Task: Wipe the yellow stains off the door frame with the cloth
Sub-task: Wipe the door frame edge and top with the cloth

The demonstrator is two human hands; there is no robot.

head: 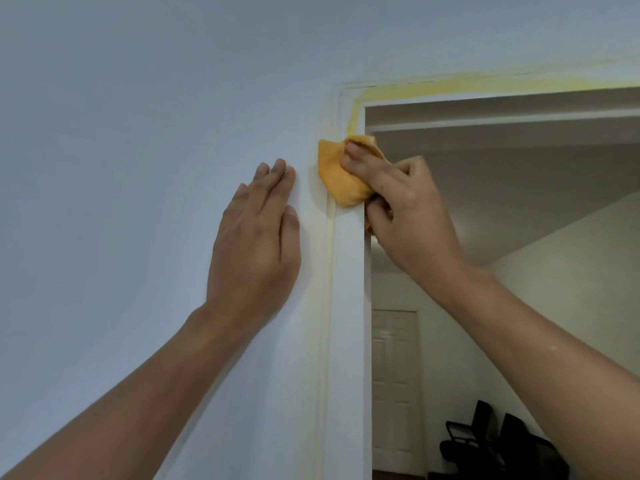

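A white door frame runs up the middle and turns right across the top. Yellow stains streak the top rail and the upper corner, with a short yellow band just above the cloth. An orange cloth is bunched against the upright of the frame near the top corner. My right hand is shut on the cloth and presses it to the frame. My left hand lies flat on the wall just left of the frame, fingers together, holding nothing.
A pale wall fills the left half. Through the doorway there is another room with a white panelled door and dark chairs low at the right.
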